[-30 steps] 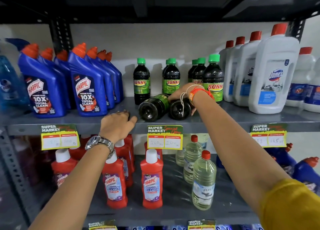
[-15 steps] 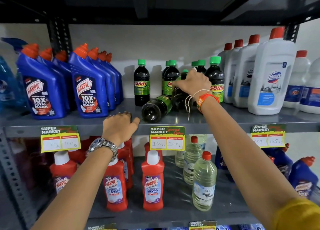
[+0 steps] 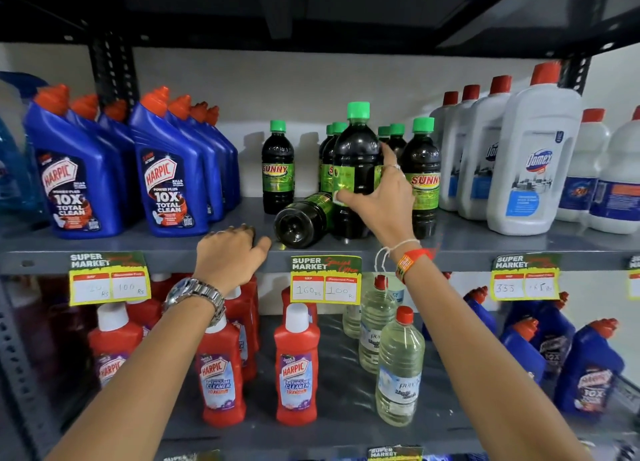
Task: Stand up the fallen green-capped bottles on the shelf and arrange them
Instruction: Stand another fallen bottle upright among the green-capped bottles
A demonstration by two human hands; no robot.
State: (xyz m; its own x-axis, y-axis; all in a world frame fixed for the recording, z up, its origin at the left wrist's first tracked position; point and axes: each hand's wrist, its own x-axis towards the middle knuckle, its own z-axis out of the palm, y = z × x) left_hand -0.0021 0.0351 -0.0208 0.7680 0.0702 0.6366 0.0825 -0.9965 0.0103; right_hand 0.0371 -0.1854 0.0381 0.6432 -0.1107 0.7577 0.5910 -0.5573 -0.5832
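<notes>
head view: my right hand (image 3: pixel 379 197) grips an upright green-capped bottle (image 3: pixel 356 169) on the shelf (image 3: pixel 485 245). my left hand (image 3: pixel 230 252) rests loosely curled, empty, nearest the fallen bottle (image 3: pixel 304 218), whose base points toward me.

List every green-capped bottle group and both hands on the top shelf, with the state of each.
Held bottle: upright, gripped by the right hand.
Fallen bottle: lying on its side, base toward the camera.
Other green-capped bottles: standing upright.
Right hand: closed around the held bottle.
Left hand: resting on the shelf edge, empty.
</notes>
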